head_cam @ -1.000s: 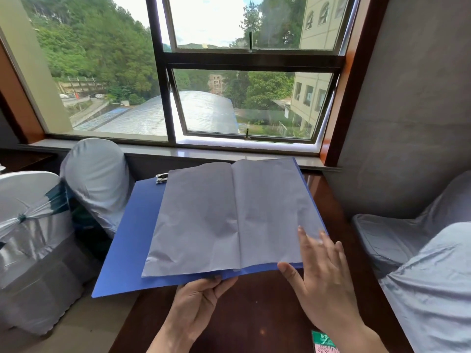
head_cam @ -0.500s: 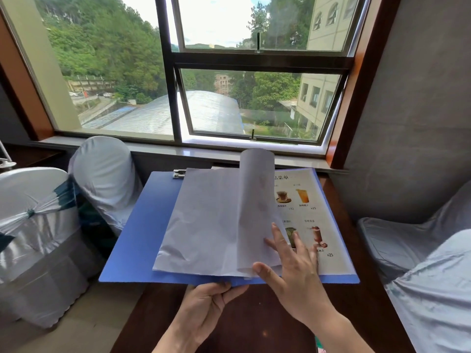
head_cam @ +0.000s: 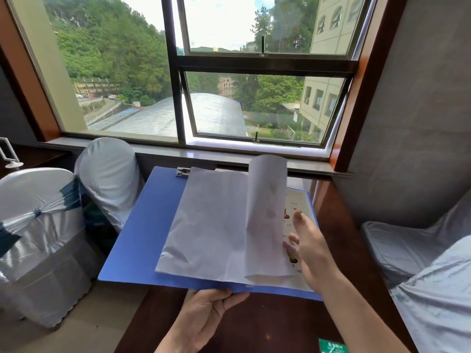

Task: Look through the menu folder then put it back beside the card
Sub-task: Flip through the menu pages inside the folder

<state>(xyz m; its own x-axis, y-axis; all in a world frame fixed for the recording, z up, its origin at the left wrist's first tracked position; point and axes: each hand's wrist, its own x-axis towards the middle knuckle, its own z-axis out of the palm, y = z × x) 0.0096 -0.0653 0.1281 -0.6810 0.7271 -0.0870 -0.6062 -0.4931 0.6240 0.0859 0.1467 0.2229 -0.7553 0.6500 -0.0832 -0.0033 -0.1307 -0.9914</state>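
The blue menu folder point(head_cam: 142, 235) is propped open above the table point(head_cam: 254, 324), gripped underneath by the left hand point(head_cam: 204, 317), while the upright page point(head_cam: 265, 212), nudged by the loosely spread right hand point(head_cam: 312, 253), could be creased or flop back

Dark wooden table point(head_cam: 254, 324), two white-covered chairs point(head_cam: 38, 225) at left (teal sashes), grey-covered seats point(head_cam: 420, 263) at right, wide window point(head_cam: 254, 98) behind — green hillside, grey roof beyond.

Head view (the only one) looks forward and down, seemingly close over table point(head_cam: 254, 324).
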